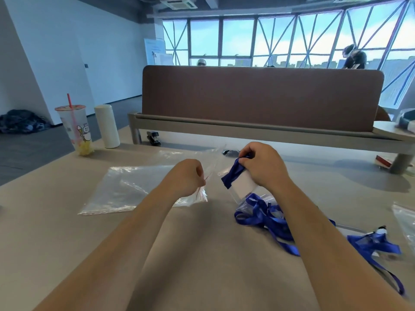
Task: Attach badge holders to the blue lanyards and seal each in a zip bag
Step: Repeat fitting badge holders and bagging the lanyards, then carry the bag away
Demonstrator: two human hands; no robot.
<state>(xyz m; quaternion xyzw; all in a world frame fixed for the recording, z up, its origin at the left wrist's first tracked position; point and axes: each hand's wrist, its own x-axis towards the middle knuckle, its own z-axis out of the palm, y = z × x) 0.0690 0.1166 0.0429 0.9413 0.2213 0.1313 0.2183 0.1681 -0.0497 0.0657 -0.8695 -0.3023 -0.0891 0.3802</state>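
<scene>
I log the left hand (187, 176) pinching the zip bag (202, 193) at its red-lined edge. The right hand (262, 167) grips a folded blue lanyard (232, 175) with its badge holder (244, 186), just beside the bag. Spare lanyards (265, 217) are heaped below the right wrist. The cup (75, 124) holds a straw and yellow bits.

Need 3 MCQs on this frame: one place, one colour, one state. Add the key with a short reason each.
1. Where does the drink cup stand?
A) far left of the table
B) on the floor
C) on the window sill

2. Its straw is:
A) green
B) red
C) black

3. The right hand:
A) lies flat and open
B) holds a pen
C) grips a folded lanyard

Key:
1. A, the cup stands near the table's far-left edge.
2. B, the straw above the lid is red.
3. C, the hand's grip closes round the blue strap.
</scene>
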